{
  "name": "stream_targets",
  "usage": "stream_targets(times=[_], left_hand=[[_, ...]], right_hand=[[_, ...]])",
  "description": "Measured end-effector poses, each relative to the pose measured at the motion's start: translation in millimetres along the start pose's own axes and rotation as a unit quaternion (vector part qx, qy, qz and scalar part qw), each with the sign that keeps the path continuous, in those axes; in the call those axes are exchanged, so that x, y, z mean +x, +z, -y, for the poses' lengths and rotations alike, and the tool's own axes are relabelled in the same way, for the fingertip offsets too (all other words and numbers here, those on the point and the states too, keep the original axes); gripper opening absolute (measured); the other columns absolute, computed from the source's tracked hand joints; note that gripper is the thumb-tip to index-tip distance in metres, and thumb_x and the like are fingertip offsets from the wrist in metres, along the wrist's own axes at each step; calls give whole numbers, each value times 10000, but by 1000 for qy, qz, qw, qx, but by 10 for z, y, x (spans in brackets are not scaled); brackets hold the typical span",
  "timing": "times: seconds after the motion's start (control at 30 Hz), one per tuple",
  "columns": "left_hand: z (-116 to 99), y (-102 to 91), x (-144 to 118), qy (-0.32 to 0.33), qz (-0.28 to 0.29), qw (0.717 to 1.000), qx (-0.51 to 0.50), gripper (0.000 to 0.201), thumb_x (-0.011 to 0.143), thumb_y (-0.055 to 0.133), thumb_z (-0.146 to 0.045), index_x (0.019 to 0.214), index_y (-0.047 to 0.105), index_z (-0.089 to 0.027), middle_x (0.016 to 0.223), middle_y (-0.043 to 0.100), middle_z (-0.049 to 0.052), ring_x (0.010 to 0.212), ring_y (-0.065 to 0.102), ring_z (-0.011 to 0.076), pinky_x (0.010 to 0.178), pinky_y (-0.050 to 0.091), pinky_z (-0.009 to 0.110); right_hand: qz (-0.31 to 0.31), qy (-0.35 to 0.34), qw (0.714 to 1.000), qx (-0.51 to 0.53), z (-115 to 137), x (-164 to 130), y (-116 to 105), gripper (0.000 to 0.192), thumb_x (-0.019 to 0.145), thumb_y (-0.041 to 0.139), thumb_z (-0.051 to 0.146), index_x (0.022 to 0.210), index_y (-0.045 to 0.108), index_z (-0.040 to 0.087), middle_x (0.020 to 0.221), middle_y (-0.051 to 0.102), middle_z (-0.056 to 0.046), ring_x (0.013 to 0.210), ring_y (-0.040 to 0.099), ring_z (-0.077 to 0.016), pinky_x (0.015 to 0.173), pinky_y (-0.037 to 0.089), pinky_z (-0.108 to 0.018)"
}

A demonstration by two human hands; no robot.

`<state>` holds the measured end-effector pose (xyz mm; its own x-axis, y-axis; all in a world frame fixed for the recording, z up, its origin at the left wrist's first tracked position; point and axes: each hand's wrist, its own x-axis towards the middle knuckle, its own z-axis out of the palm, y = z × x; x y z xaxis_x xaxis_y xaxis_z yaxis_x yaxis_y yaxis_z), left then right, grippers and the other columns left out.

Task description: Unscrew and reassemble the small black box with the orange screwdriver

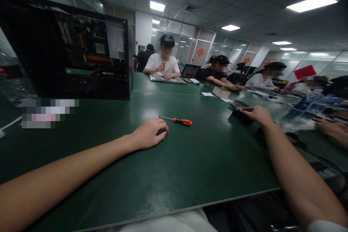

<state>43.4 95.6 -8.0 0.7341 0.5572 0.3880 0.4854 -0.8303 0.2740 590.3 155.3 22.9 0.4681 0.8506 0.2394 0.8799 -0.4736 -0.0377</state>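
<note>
Dim room lit by ceiling panels [311,3]; edges stretch wide, far right perhaps slightly blurred.

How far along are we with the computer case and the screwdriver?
Done: the computer case stands open-sided, motherboard exposed. In hand: nothing gripped; the left hand rests curled on the green table beside the orange-handled screwdriver, and the right hand touches a dark object. Left: the screwdriver lies unused.

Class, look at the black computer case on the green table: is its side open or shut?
Open. The computer case has no side panel facing the camera: its circuit board and inner parts show plainly.
</note>
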Motion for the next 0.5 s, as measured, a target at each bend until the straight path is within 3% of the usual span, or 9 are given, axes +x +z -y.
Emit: stream_targets(times=[0.17,0.5], left_hand=[[6,11,1,5,-6,1000,-5,167,952,551,-211,978,714,-187,1050,716,83,1014,640,248,937,503,383],[3,5,3,3,-3,1000,-5,157,951,555,-210,971,710,-191,1052,718,82,1022,639,250,938,502,380]], right_hand=[[19,-12,1000,-4,-14,10,3,419,909,569,460,1202,766,235,1074,775,-105,946,710,-278,745,498,-317],[7,-25,1000,-5,42,-5,50,435,943,525,405,1211,757,154,1085,755,-184,921,683,-284,769,473,-333]])
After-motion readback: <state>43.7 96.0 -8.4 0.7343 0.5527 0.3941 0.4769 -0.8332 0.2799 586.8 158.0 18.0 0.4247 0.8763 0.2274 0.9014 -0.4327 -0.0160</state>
